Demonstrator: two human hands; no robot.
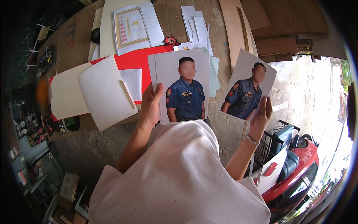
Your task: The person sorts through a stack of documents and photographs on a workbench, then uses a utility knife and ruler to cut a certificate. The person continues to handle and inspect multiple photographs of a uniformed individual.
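Note:
In my left hand is a small stack of photo prints, held upright by its left edge, thumb at the front. The top print shows a person in a dark blue short-sleeved uniform with badges. Apart from it, to the right, my right hand grips a photo print by its lower right corner. That print is tilted and also shows a person in a dark blue uniform. Pale green sheets show behind the stack's right edge; whether they are held with it I cannot tell.
Cream folders and a red sheet lie on the table at left. Behind are a framed certificate print and white papers. Wooden boards stand at back right. A red car is at lower right.

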